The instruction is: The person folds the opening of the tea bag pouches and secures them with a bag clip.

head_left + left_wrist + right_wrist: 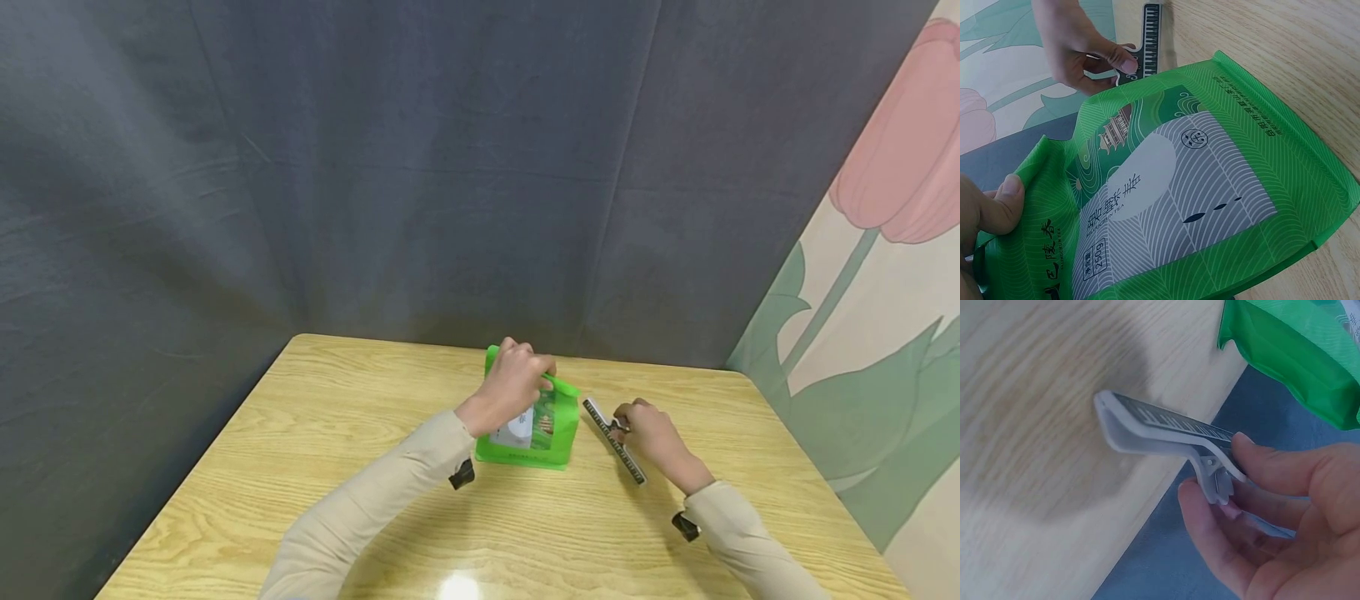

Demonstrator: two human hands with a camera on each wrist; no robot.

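A green tea bag [567, 425] with a grey and white label [1172, 200] stands on the table. My left hand [513, 383] grips its folded top, the thumb pressing on the front in the left wrist view. To the right of the bag, my right hand [656, 433] pinches a long clip [615, 442] by its handles, between thumb and fingers. Piano keys are printed along the clip's dark face [1172, 419]. In the right wrist view its long edges lie close together, and it is apart from the bag. The fingers behind the bag's top are partly hidden.
The wooden table [337, 417] extends around both hands. Behind its far edge hangs a dark grey curtain [450, 167]. A wall with painted tulips [892, 333] borders the right side.
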